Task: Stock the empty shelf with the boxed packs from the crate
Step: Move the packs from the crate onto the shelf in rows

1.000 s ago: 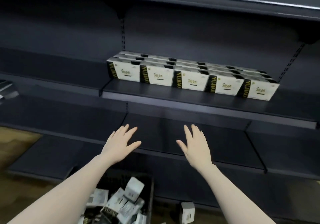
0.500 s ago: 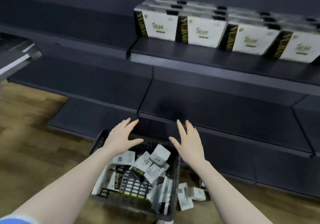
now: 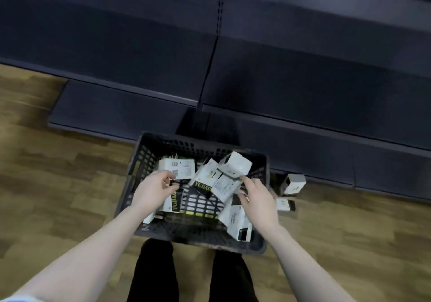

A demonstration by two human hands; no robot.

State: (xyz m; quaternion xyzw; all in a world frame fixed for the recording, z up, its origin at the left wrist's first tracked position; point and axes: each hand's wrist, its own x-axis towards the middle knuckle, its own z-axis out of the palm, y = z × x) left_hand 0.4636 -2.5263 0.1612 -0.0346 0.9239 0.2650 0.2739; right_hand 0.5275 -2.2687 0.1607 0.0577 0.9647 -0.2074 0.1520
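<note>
A dark plastic crate (image 3: 198,141) stands on the floor just before my feet, holding several white boxed packs with black sides and yellow lettering. My left hand (image 3: 154,191) is down in its left half, thumb and fingers curled round the dark end of one boxed pack (image 3: 175,202). My right hand (image 3: 257,198) is in the right half, its fingers curled on the edge of a tilted boxed pack (image 3: 223,186). Another pack (image 3: 235,165) leans on top of the pile. The empty dark shelf (image 3: 303,85) runs across above the crate.
Two loose packs lie on the wooden floor right of the crate, one upright (image 3: 295,182) and one flat (image 3: 285,205). A low bottom shelf (image 3: 112,108) juts out behind the crate. My legs in black trousers (image 3: 151,271) stand at the crate's near side.
My view dropped from the stocked upper shelf to the crate. Both hands went down from open in the air into the crate and curled onto packs.
</note>
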